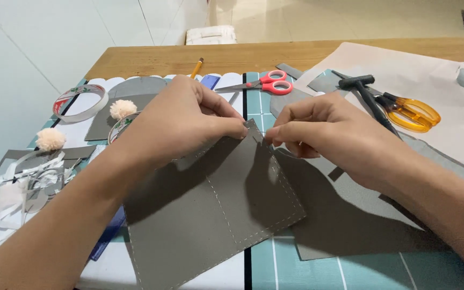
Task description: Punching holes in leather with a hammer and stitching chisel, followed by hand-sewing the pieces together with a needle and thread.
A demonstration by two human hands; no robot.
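Left hand [181, 121]: pinches top corner of grey stitched panel [210, 220]. Right hand [323, 134]: fingertips closed narrow at same corner, likely thread. Red scissors [267, 83] at 12 o'clock. Advice: keep edge taut.

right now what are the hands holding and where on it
Both hands pinch the grey stitched fabric piece at its top corner: left hand and right hand meet fingertip to fingertip there.

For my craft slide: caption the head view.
Left hand and right hand pinch a stitched grey fabric piece near red scissors.
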